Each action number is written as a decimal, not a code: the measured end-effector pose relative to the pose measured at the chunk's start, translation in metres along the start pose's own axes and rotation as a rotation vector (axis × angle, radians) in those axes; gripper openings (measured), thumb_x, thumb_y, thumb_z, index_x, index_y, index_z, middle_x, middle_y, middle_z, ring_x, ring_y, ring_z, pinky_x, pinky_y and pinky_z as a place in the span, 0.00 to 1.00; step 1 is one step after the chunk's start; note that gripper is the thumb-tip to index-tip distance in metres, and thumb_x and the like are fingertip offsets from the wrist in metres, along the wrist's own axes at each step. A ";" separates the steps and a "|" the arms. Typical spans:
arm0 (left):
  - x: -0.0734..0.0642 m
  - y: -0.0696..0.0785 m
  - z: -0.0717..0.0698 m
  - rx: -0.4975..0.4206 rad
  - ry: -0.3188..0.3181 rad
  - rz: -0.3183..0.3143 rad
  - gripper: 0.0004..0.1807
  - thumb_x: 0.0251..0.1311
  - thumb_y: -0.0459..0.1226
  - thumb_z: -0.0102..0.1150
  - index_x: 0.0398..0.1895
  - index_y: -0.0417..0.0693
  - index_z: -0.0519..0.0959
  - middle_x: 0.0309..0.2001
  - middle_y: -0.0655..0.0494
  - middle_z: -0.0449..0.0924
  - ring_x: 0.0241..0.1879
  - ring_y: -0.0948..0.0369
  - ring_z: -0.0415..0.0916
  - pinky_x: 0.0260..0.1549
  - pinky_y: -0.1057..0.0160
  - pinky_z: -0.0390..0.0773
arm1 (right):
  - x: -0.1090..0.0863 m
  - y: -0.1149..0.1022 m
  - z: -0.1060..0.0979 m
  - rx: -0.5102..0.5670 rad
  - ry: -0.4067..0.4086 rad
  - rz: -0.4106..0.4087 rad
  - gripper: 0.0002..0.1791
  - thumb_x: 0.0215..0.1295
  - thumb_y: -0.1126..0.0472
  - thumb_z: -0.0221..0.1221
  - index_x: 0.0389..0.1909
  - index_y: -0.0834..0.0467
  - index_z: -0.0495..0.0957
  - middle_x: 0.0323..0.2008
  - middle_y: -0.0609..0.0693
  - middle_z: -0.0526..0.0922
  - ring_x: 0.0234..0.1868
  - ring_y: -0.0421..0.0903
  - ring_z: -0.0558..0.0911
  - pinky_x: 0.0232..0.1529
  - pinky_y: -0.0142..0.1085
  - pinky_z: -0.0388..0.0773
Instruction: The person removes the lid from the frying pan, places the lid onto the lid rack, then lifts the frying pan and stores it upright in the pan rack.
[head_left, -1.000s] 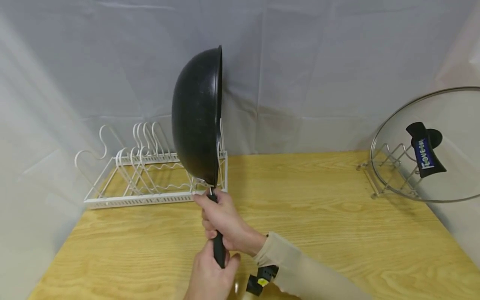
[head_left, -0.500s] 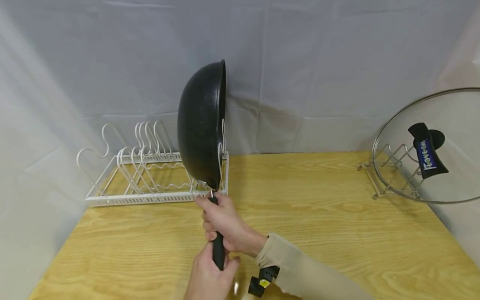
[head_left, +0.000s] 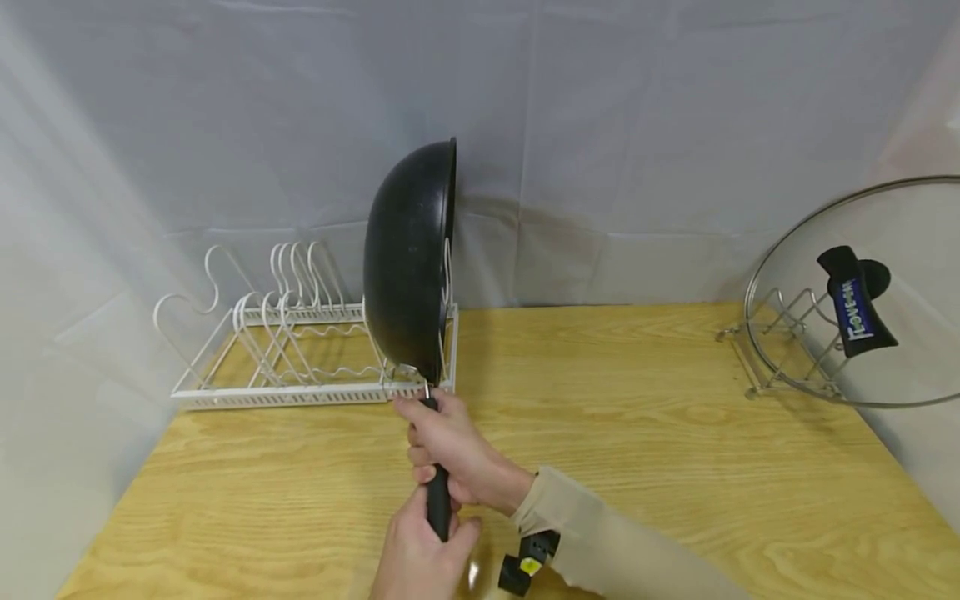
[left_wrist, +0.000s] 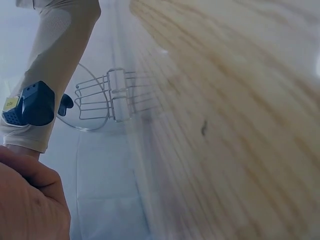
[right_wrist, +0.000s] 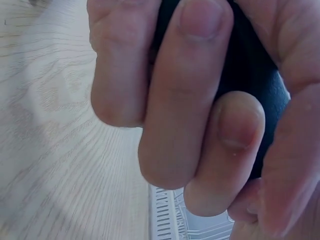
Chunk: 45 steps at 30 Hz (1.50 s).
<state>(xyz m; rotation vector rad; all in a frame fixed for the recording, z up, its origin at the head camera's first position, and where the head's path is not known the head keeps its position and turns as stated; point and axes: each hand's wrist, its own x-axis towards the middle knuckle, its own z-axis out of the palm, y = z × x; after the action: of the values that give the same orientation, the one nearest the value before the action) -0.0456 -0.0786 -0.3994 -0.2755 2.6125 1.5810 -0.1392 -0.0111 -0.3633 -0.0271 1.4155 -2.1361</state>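
A black wok stands on its side at the right end of a white wire pan rack, its hollow facing right. The black handle points toward me and slopes down. My right hand grips the upper part of it, near the wok; in the right wrist view its fingers curl round the dark handle. Lower down, my left hand holds the handle's end, thumb along its right side. The wok's lower rim sits between the rack's end wires, partly hidden by its own body.
Further left, the rack has several upright wire dividers with nothing between them. A glass lid with a black knob stands in a small metal wire rack at right. Pale sheeting hangs behind the wooden table.
The wok has come down and shifted slightly right, sinking between the rack's end wires. Both hands keep their hold on the handle, moving down only slightly.
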 end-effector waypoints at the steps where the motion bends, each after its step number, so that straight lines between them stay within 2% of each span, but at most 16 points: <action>1: 0.000 0.000 0.000 0.006 0.005 0.008 0.13 0.53 0.39 0.68 0.36 0.45 0.76 0.20 0.60 0.68 0.17 0.65 0.63 0.21 0.67 0.65 | 0.000 0.001 0.000 0.001 0.003 0.003 0.14 0.75 0.54 0.56 0.33 0.50 0.62 0.14 0.39 0.54 0.11 0.33 0.54 0.10 0.26 0.53; 7: -0.001 -0.004 0.004 0.011 0.048 0.081 0.13 0.51 0.38 0.69 0.35 0.44 0.76 0.20 0.61 0.69 0.19 0.67 0.65 0.24 0.68 0.67 | 0.003 0.005 -0.002 0.013 0.023 0.023 0.14 0.74 0.55 0.57 0.33 0.49 0.62 0.14 0.39 0.54 0.11 0.32 0.54 0.10 0.25 0.53; 10: -0.002 -0.007 0.006 0.005 0.057 0.093 0.14 0.51 0.38 0.70 0.36 0.44 0.76 0.21 0.61 0.70 0.20 0.68 0.66 0.25 0.68 0.68 | 0.005 0.008 -0.003 0.013 0.029 0.029 0.15 0.74 0.55 0.57 0.32 0.49 0.60 0.13 0.39 0.53 0.11 0.32 0.54 0.10 0.25 0.53; 18: 0.003 -0.007 0.003 -0.015 -0.010 0.061 0.16 0.53 0.38 0.69 0.41 0.41 0.77 0.23 0.59 0.72 0.21 0.65 0.68 0.26 0.67 0.69 | 0.008 0.006 -0.005 0.024 0.037 0.046 0.15 0.74 0.57 0.56 0.30 0.49 0.59 0.13 0.38 0.53 0.11 0.32 0.54 0.10 0.24 0.53; 23: 0.007 -0.006 0.000 -0.053 -0.057 0.051 0.18 0.56 0.39 0.68 0.45 0.40 0.76 0.25 0.58 0.73 0.25 0.62 0.69 0.30 0.67 0.68 | 0.010 0.001 -0.008 0.053 0.001 0.072 0.17 0.75 0.58 0.55 0.26 0.50 0.61 0.13 0.39 0.53 0.10 0.31 0.54 0.10 0.24 0.55; 29: 0.007 -0.007 -0.001 -0.100 -0.072 0.058 0.16 0.55 0.38 0.68 0.41 0.40 0.75 0.24 0.58 0.70 0.25 0.62 0.68 0.29 0.67 0.67 | 0.010 -0.001 -0.010 0.065 -0.023 0.083 0.17 0.75 0.59 0.55 0.26 0.51 0.61 0.15 0.40 0.54 0.11 0.32 0.56 0.11 0.24 0.56; 35: 0.006 -0.008 -0.003 -0.128 -0.098 0.067 0.18 0.56 0.38 0.68 0.45 0.40 0.74 0.24 0.58 0.70 0.24 0.63 0.68 0.30 0.67 0.67 | 0.009 -0.001 -0.012 0.039 -0.010 0.088 0.14 0.73 0.57 0.57 0.29 0.52 0.63 0.17 0.41 0.60 0.12 0.34 0.60 0.14 0.26 0.60; 39: 0.006 -0.007 -0.005 -0.158 -0.149 0.056 0.20 0.57 0.38 0.67 0.50 0.39 0.74 0.25 0.57 0.72 0.23 0.63 0.70 0.30 0.66 0.69 | 0.007 -0.004 -0.017 -0.041 -0.003 0.073 0.11 0.72 0.55 0.59 0.37 0.53 0.66 0.21 0.44 0.66 0.16 0.38 0.66 0.18 0.29 0.68; 45: 0.004 -0.007 -0.015 -0.282 -0.304 -0.025 0.26 0.66 0.41 0.63 0.61 0.38 0.68 0.21 0.57 0.73 0.13 0.64 0.66 0.14 0.66 0.69 | 0.005 -0.010 -0.029 -0.131 -0.044 0.066 0.11 0.72 0.55 0.60 0.45 0.58 0.73 0.26 0.47 0.77 0.23 0.39 0.78 0.25 0.31 0.78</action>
<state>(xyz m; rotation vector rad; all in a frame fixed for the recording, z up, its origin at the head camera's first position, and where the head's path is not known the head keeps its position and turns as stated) -0.0480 -0.0954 -0.3997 -0.0743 2.1553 1.8190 -0.1573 0.0138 -0.3685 -0.0759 1.5077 -1.9758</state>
